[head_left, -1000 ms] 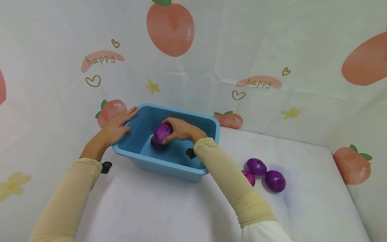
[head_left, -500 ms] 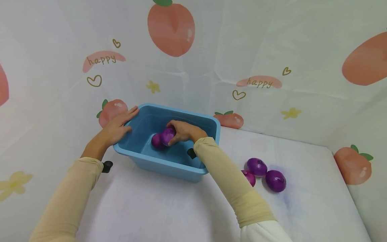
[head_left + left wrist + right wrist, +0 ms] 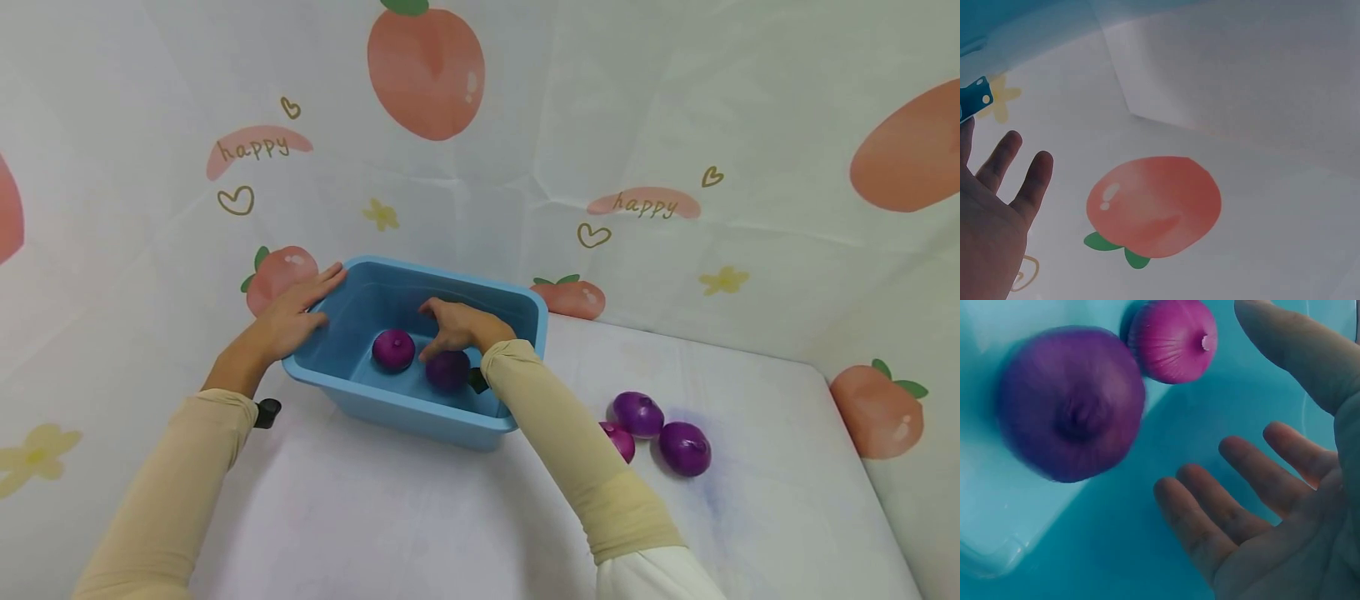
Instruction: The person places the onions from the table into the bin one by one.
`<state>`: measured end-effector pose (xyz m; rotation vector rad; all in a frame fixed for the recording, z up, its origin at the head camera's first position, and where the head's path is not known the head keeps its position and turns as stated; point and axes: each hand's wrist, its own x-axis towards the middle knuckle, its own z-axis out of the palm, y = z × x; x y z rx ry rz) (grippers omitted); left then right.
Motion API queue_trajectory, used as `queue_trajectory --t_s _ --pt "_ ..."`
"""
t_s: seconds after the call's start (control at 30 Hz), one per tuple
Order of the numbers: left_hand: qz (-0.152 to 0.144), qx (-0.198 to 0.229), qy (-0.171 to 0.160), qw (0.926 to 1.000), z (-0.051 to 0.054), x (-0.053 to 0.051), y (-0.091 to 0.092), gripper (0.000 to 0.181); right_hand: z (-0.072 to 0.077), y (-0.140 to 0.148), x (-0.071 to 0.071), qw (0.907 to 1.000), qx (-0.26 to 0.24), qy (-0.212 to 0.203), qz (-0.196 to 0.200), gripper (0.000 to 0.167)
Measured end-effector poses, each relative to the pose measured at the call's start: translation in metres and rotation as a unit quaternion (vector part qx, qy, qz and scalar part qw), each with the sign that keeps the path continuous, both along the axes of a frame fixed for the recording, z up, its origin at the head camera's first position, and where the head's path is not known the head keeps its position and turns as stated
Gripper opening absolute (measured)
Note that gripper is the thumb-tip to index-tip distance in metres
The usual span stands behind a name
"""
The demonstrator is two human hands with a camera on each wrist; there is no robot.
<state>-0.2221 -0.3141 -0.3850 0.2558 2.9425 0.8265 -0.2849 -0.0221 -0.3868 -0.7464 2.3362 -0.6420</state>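
Observation:
Inside a blue plastic bin [image 3: 420, 414] lie two purple onions. One onion [image 3: 393, 350] sits left of centre on the bin floor. The other onion [image 3: 448, 371] is just below my right hand [image 3: 459, 325], which hovers in the bin with fingers spread and holds nothing. In the right wrist view, both the darker onion [image 3: 1072, 406] and the pinker onion [image 3: 1174, 340] lie apart from the fingers [image 3: 1200, 519]. My left hand [image 3: 288, 317] rests on the bin's left rim with straight fingers; in the left wrist view its fingers [image 3: 1032, 187] are extended.
To the right of the bin, two purple onions [image 3: 638, 414] and a pinker onion [image 3: 618, 440], partly hidden by my right sleeve, lie on the white table cover [image 3: 390, 517]. A printed white backdrop [image 3: 480, 217] stands close behind the bin.
My right hand has moved the darker onion rightward off the other onion and let it go onto the bin floor. The left hand stays on the rim.

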Motion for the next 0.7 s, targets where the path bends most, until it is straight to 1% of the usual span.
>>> queue_trajectory --t_s 0.33,0.4,0.53,0.6,0.7 --pt "0.000 0.003 0.007 1.0000 -0.001 -0.001 0.001 0.074 0.000 0.000 0.000 1.0000 0.001 -0.009 -0.001 0.087" --pt "0.000 0.005 0.006 1.0000 -0.001 -0.001 0.001 0.074 0.001 0.000 -0.001 0.9999 -0.005 -0.010 0.000 0.088" --pt "-0.001 0.011 0.000 0.9999 -0.001 0.000 0.001 0.074 0.006 0.000 -0.001 0.9992 -0.038 0.002 0.012 0.087" --pt "-0.001 0.014 -0.002 0.9999 0.000 0.000 0.001 0.074 0.012 0.000 -0.001 0.9981 -0.058 0.011 0.018 0.085" --pt "-0.002 0.016 -0.003 0.9999 0.000 0.000 0.000 0.073 0.020 0.003 0.000 0.9956 -0.090 0.014 0.021 0.083"
